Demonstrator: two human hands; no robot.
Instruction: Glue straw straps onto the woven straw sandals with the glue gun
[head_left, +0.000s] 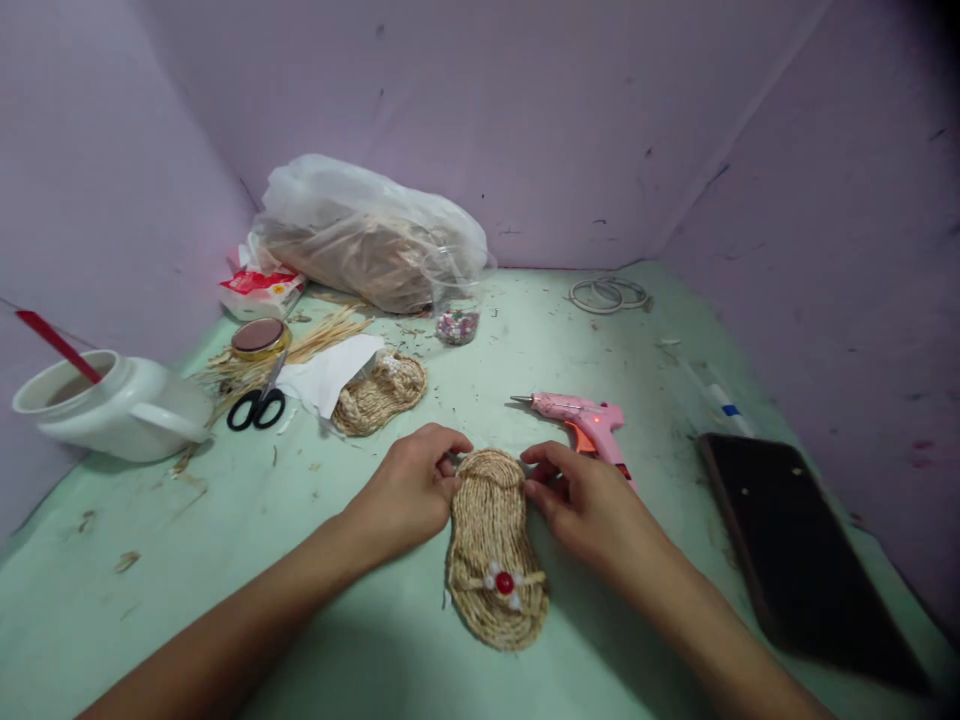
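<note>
Head view: a slipper (489,515) lies at the lower centre of the frame, its red bead (504,583) toward the bottom. The left hand (412,482) and right hand (592,500) flank its upper end, fingertips at the edges; I cannot tell whether either pinches it. A glue gun (577,411) lies right of centre.

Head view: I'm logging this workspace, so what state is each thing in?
Woven slipper, flat, bead-trimmed, between left hand and right hand
Glue gun, lying down, orange light lit
Scissors, lying down, blades hard to judge
Round tin, looks closed
White pitcher, open, red stick inside
Clear cup, upright, beads inside
Phone-like device, screen dark
Plastic bag, filled
</note>
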